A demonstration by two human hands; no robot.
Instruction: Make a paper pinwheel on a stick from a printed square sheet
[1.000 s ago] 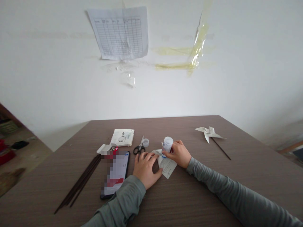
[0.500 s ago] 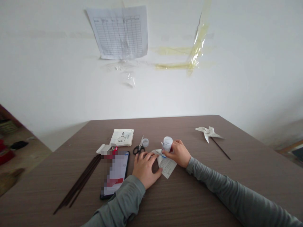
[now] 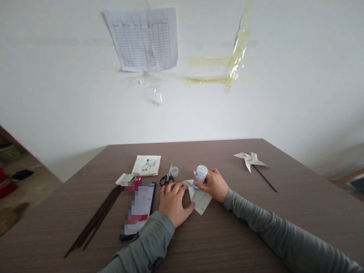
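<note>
Closed fingers of the right hand (image 3: 216, 185) grip 1 white cylindrical bottle (image 3: 201, 172) over 1 printed, folded white paper (image 3: 202, 203), midway between the brown wood-grain tabletop's (image 3: 227, 242) side edges. The left hand's (image 3: 174, 204) fingers, spread, touch that paper. 1 white paper pinwheel (image 3: 250, 162) lies toward the far right corner.

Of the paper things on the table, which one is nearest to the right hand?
The printed sheet beneath the white bottle in the right hand. The pinwheel and the paper stack lie well away from that hand.
</note>
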